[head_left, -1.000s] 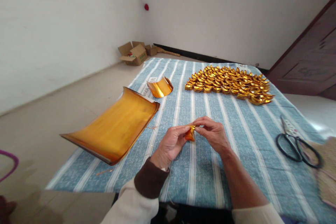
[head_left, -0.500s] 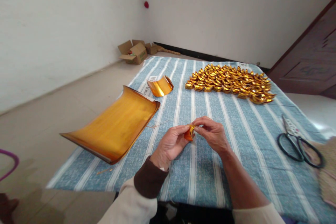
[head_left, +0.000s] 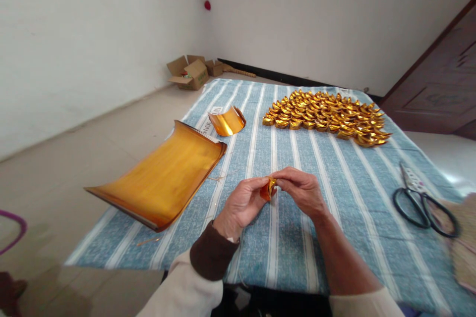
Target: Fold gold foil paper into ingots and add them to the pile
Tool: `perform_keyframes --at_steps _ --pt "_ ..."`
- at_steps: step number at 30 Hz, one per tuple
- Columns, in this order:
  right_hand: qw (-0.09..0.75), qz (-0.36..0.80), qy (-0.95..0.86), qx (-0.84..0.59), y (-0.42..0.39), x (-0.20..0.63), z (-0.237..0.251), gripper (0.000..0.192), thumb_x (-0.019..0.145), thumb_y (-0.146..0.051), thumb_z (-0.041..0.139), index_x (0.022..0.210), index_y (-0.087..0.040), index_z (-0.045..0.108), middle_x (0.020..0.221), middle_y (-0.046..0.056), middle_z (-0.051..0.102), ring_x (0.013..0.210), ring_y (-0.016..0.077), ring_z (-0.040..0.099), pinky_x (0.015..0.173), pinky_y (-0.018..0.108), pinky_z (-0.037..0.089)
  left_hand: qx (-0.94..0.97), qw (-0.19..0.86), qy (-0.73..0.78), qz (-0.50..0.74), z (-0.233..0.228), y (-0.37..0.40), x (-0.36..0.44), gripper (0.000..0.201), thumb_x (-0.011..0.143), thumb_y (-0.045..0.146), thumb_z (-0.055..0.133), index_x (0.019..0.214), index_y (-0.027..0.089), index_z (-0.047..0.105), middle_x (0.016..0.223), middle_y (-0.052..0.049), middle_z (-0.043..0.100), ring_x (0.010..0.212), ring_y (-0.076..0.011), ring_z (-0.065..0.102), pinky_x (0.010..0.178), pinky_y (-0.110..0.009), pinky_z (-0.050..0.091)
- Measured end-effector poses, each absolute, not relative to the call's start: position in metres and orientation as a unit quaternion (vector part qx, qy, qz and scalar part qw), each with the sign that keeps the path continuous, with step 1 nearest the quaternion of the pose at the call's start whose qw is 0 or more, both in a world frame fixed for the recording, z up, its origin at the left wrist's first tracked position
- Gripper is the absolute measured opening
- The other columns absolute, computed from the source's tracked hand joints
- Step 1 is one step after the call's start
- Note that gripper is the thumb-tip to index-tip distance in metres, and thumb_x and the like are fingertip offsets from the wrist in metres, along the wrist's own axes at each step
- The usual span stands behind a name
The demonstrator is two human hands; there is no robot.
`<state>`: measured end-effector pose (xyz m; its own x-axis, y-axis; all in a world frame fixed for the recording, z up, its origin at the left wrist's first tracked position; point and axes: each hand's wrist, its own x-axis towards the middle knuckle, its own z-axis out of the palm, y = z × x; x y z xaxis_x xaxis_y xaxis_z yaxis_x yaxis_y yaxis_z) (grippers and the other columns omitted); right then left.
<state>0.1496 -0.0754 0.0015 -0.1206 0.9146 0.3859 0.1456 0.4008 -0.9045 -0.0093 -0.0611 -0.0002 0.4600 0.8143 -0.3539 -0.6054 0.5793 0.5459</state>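
Between my hands, above the middle of the striped tablecloth [head_left: 256, 252], is a small folded piece of gold foil paper [head_left: 267, 191]. My left hand [head_left: 243, 202] is closed on its left side, thumb on top. The fingertips of my right hand [head_left: 302, 189] pinch its upper right edge. Parts of the piece are covered by the fingers. To the left lies a stack of large gold foil sheets [head_left: 159, 173] with curled edges. Beyond my left hand sits a smaller curved stack of gold foil paper [head_left: 227, 122].
Many folded gold paper ingots [head_left: 320, 116] stand in tight rows at the far right. Black-handled scissors [head_left: 420, 203] lie at the right, beside a brown cloth [head_left: 464, 242]. Open cardboard boxes [head_left: 191, 73] rest on the floor beyond the table.
My right hand's fingers have shifted slightly along the upper edge of the gold foil piece, which has tilted a little. My left hand keeps its hold, and the other things stay put.
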Motion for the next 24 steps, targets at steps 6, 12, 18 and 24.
perform_keyframes --at_steps 6,12,18,24 --pt "0.515 0.353 -0.667 -0.407 -0.076 0.149 0.004 0.016 0.089 -0.03 0.061 0.095 -0.026 0.075 0.083 0.003 0.072 0.079 0.018 0.066 0.073 0.034 0.052 0.127 0.84 0.328 0.413 0.005 -0.06 -0.009 0.01 0.075 0.005 0.064 0.069 0.008 0.071 0.072 -0.008 0.07 0.069 -0.0131 0.063 0.076 -0.027 0.051" --pt "0.525 0.348 -0.656 -0.415 -0.075 0.148 0.001 0.013 0.088 -0.026 0.061 0.09 -0.025 0.075 0.082 0.002 0.071 0.078 0.0173 0.065 0.072 0.033 0.051 0.159 0.835 0.315 0.422 0.01 -0.063 -0.008 0.005 0.068 0.004 0.069 0.066 0.008 0.071 0.074 -0.006 0.069 0.074 -0.0128 0.063 0.078 -0.027 0.049" --pt "0.52 0.326 -0.664 -0.428 -0.075 0.147 0.001 0.014 0.088 -0.024 0.06 0.085 -0.024 0.074 0.079 0.001 0.07 0.074 0.0164 0.064 0.069 0.031 0.05 0.207 0.834 0.313 0.405 0.01 -0.064 -0.009 0.008 0.061 0.002 0.071 0.065 0.009 0.071 0.073 -0.006 0.068 0.074 -0.0124 0.061 0.082 -0.026 0.048" --pt "0.511 0.319 -0.675 -0.426 -0.076 0.145 0.004 0.015 0.088 -0.021 0.058 0.086 -0.023 0.073 0.079 0.001 0.07 0.076 0.0161 0.064 0.072 0.031 0.05 0.204 0.829 0.325 0.407 0.009 -0.063 -0.008 0.01 0.057 0.001 0.068 0.062 0.008 0.07 0.069 -0.005 0.066 0.071 -0.0114 0.06 0.079 -0.025 0.049"
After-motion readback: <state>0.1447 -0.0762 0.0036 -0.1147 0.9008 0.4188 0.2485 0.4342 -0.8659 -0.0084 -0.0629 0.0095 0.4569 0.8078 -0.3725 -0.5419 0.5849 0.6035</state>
